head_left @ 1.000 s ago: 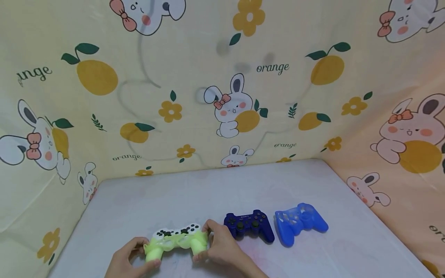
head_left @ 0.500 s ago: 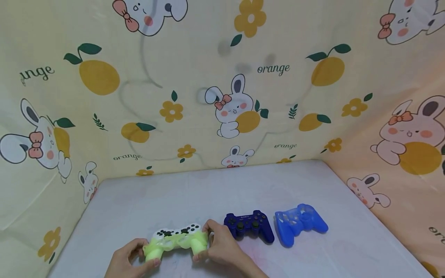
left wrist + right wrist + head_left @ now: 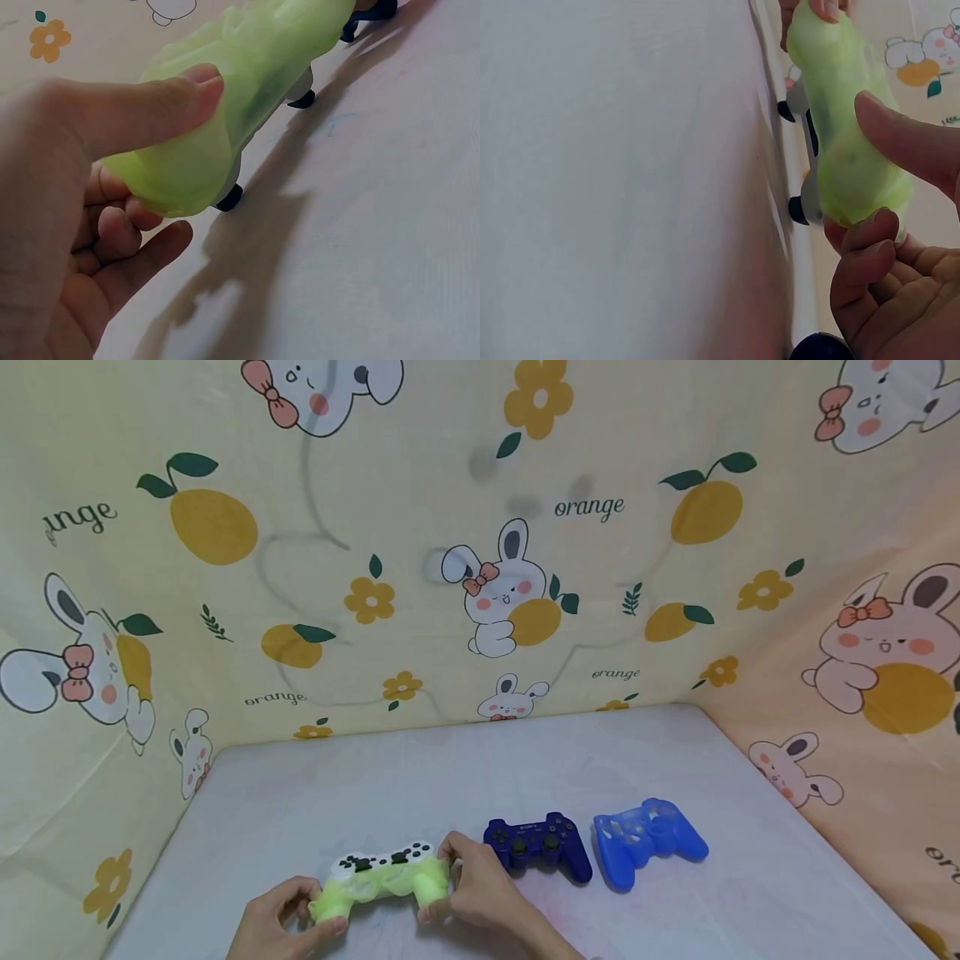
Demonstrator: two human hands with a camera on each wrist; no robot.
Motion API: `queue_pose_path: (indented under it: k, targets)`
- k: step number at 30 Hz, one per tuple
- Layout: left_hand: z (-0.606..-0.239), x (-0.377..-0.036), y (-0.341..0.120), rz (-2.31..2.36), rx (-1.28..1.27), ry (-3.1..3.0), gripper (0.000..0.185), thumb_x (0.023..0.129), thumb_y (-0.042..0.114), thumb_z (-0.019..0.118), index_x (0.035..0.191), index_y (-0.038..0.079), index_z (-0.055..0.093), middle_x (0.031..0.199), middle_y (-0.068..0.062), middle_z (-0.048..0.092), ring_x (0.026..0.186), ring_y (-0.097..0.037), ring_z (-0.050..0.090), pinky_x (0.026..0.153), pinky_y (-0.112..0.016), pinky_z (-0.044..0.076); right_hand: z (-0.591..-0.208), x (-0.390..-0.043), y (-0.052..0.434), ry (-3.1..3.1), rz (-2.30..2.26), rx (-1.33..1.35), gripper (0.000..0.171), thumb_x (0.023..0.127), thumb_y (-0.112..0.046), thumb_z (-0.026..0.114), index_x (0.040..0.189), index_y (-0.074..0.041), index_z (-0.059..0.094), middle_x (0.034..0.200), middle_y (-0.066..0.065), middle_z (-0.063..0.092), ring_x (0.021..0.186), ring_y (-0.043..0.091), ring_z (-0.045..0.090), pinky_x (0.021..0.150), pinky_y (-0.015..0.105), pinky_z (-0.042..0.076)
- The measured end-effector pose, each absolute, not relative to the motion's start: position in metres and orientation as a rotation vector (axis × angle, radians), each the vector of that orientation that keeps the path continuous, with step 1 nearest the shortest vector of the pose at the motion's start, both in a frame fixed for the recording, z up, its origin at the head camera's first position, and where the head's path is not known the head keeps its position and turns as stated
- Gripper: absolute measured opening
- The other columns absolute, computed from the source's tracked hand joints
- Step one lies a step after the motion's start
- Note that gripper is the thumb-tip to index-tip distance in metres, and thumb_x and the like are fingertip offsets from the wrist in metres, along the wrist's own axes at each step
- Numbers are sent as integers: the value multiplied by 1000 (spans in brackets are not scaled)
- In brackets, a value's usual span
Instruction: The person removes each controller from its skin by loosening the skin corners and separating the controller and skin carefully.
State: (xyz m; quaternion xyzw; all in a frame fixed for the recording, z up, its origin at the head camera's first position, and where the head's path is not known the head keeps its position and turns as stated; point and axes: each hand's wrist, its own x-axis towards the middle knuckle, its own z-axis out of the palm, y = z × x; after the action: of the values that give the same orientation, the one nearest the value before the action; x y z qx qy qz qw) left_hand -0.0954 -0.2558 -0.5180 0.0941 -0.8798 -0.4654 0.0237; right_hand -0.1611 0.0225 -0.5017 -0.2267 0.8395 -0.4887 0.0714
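Note:
A white game controller (image 3: 414, 852) with black buttons and sticks is tilted, its front partly inside a translucent yellow-green silicone cover (image 3: 378, 887). My left hand (image 3: 276, 917) pinches the cover's left end. In the left wrist view the thumb (image 3: 199, 94) presses on the cover, with fingers curled under its end. On the opposite side, my right hand (image 3: 483, 889) pinches the right end between thumb and fingers. Black triggers (image 3: 798, 211) stick out of the bare white side, facing the table in the right wrist view.
Just right of my right hand lies a dark blue controller (image 3: 537, 845). Beyond it is an unfilled bright blue silicone cover (image 3: 647, 843). A pale cloth spreads over the table (image 3: 450, 777), and a printed curtain (image 3: 412, 635) walls in the back and sides.
Both hands keep their hold in nearly the same place. The yellow-green cover has shifted slightly, its front openings showing less plainly. The blue controller and blue cover have stayed put.

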Motion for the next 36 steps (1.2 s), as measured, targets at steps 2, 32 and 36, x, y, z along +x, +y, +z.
queue_pose_path:
  k: [2,32,36]
  targets:
    - [-518,-95,-256,-1446,283,-2717,46,66,32,92,89,7,60,75,-2,49,72,-16,48,61,-27,36,-502,-162,23,2533,-1455,-689,58,53,-27,97,92,-18,55,71,3,52,50,4,39,48,21,34]
    - [-515,-92,-251,-1389,320,-2746,43,66,32,92,81,8,59,68,0,46,67,-16,46,57,-28,35,-502,-162,24,2568,-1408,-729,55,50,-27,97,85,-22,55,75,-10,55,59,5,45,56,24,41]
    - [-514,-91,-250,-1334,291,-2748,42,65,32,92,79,9,60,66,1,46,62,-14,44,53,-27,34,-501,-161,25,2565,-1398,-719,55,51,-27,97,87,-21,55,76,-9,55,58,6,45,57,24,42]
